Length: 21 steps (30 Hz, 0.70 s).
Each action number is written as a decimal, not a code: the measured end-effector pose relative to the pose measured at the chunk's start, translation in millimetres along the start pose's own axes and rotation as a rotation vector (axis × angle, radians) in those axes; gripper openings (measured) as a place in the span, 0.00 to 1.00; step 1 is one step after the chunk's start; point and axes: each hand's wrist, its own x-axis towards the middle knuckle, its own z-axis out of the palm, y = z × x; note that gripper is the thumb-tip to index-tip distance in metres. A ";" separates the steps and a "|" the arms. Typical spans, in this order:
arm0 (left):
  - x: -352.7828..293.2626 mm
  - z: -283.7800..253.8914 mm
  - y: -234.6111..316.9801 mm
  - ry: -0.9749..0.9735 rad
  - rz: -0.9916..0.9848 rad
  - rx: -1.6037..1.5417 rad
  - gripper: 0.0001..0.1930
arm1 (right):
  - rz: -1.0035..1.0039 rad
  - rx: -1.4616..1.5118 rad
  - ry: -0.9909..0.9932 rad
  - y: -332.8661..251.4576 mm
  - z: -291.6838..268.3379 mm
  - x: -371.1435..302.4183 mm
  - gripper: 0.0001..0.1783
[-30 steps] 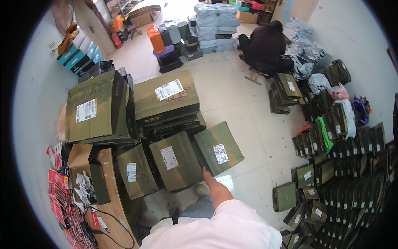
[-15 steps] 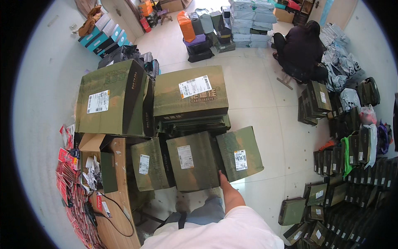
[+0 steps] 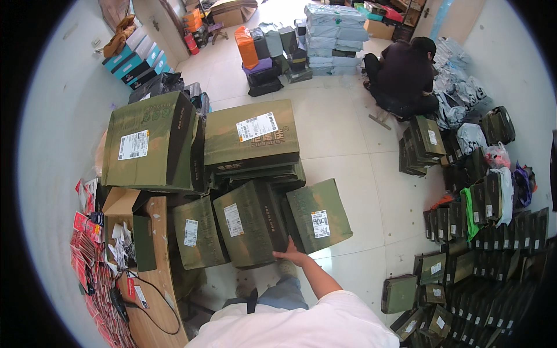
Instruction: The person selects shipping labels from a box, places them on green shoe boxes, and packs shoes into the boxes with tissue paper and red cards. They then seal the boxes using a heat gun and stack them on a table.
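Note:
My right hand (image 3: 292, 254) reaches forward from a white sleeve and clasps the lower edge of the middle green carton (image 3: 249, 231), at the gap beside the right green carton (image 3: 318, 214). A third green carton (image 3: 196, 232) leans at the left. All three carry white labels and lean against a stack of larger green cartons (image 3: 250, 136). My left hand is out of view.
A tall green carton (image 3: 148, 142) stands at the left. An open cardboard box (image 3: 129, 229) sits on a wooden desk (image 3: 156, 290) with red packets and a cable. Small dark green boxes (image 3: 481, 261) crowd the floor at right. A seated person (image 3: 403, 75) works at the back.
My right hand has moved forward from near my body to the lower edge of the green cartons. The view has shifted so that the cartons sit lower and closer.

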 end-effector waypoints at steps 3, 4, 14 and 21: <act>-0.2 0.6 0.3 -0.003 0.012 0.001 0.32 | 0.053 0.080 -0.018 -8.1 -1.8 -0.6 0.88; -1.2 -0.4 -0.3 -0.004 0.015 0.001 0.32 | 0.065 0.071 -0.027 -7.3 -1.5 0.9 0.88; -12.0 -5.9 -10.5 -0.004 0.031 0.005 0.31 | 0.086 -0.110 -0.023 -13.0 12.2 9.5 0.87; -28.3 -12.0 -29.1 0.004 0.018 -0.015 0.31 | 0.073 -0.066 0.008 -16.6 19.4 11.6 0.87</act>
